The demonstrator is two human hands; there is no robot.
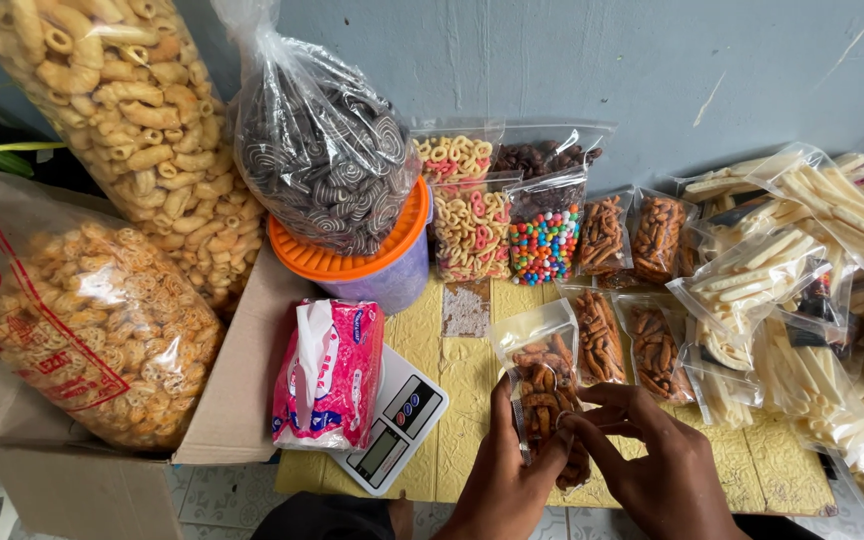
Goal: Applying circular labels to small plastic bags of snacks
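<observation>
My left hand (504, 472) and my right hand (658, 462) both hold a small clear plastic bag of brown twisted snacks (542, 380) near the front edge of a yellow mat (464, 380). The left fingers pinch the bag's left side and the right fingers pinch its lower right. The bag stands upright with its top open. More small bags of the same brown snack (600, 335) lie just behind it on the mat.
A white kitchen scale (397, 425) with a pink tissue pack (330, 375) on it lies to the left. A cardboard box (242, 380) holds big snack bags. A purple tub with an orange lid (382, 265), small bags of coloured candy (544, 245) and pale stick snacks (802, 250) line the wall.
</observation>
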